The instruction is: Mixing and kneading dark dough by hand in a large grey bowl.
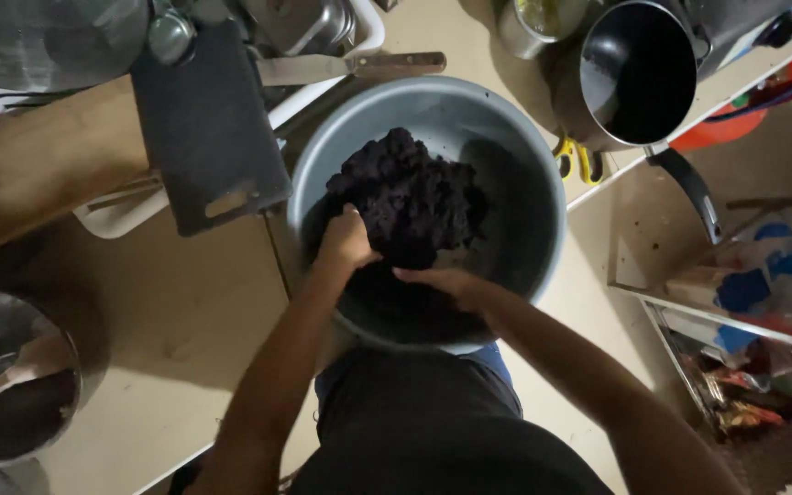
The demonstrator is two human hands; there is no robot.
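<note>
Centrally, a round grey bowl point(524, 174) with smooth, matte walls is sitting at the counter edge, holding a dark, lumpy, crumbly mass point(410, 197) that looks almost black. Both hands are working inside the bowl: the left hand point(348, 240) is pressing into the lower left side of the mass with fingers curled into it, while the right hand point(442, 280) is lying flatter just below the mass, fingers reaching under its lower edge. The two hands are near each other but not touching, and the mass is resting above and between them toward the bowl's upper middle. In the upper left, a flat dark cutting board point(208, 128) with a handle slot is leaning over a white tray point(121, 215). A metal spatula point(350, 66) with a wooden handle is lying at the top. In the upper right a black pot point(639, 73) is standing, and at the lower left a shiny metal bowl point(11, 376) is holding a wooden spoon point(16, 367).
</note>
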